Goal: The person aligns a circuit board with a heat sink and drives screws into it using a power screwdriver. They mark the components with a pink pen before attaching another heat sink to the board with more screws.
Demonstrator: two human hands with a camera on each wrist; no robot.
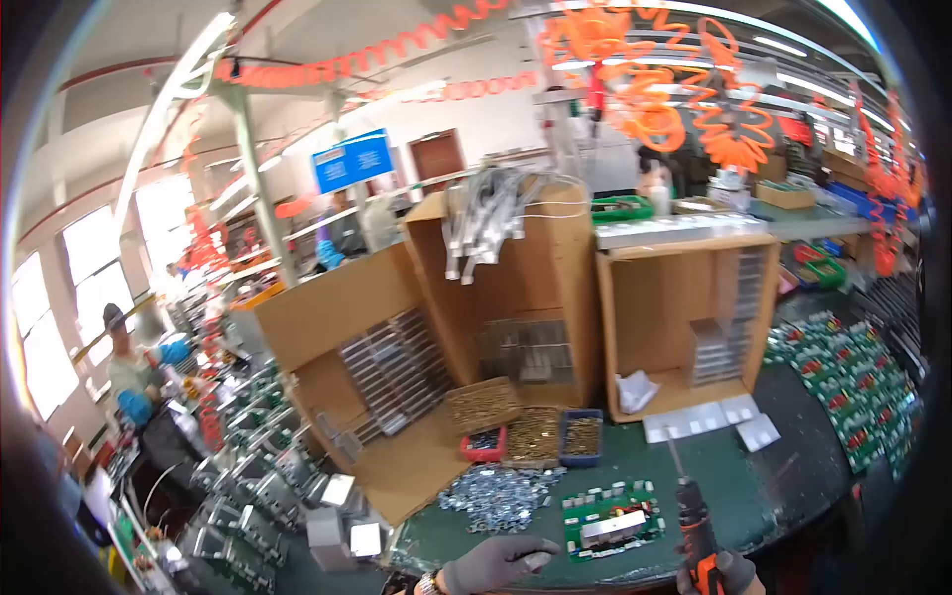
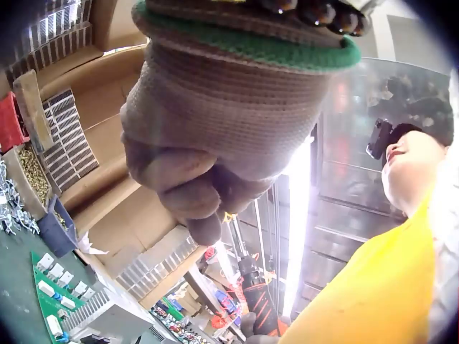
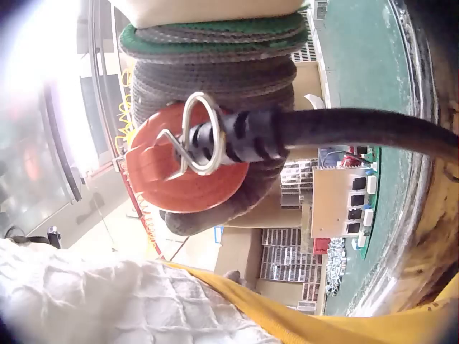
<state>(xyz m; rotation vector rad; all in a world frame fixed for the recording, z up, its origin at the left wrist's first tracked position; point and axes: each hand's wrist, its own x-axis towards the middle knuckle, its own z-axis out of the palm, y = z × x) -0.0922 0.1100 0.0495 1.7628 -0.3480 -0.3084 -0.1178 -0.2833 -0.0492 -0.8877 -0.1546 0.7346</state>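
Note:
My gloved left hand (image 1: 501, 565) is just left of a green circuit board (image 1: 613, 521) on the bench; its fingers are curled in the left wrist view, and whether they hide something small I cannot tell. On the board lies a silver heatsink (image 1: 613, 530). To the right, my gloved right hand (image 1: 732, 573) grips a black-and-orange electric screwdriver (image 1: 697, 526), its long bit pointing up and away, clear of the board. In the right wrist view the fingers curl round its orange end (image 3: 190, 193), with a black cable (image 3: 358, 129) coming out.
Silver metal clips (image 1: 501, 494) are heaped behind my left hand. Beyond them stand a red bin (image 1: 484, 454), a blue bin (image 1: 581, 459) of brass-coloured screws and cardboard boxes (image 1: 496, 297). Circuit boards (image 1: 853, 382) cover the right side; metal-housed units (image 1: 248, 506) crowd the left.

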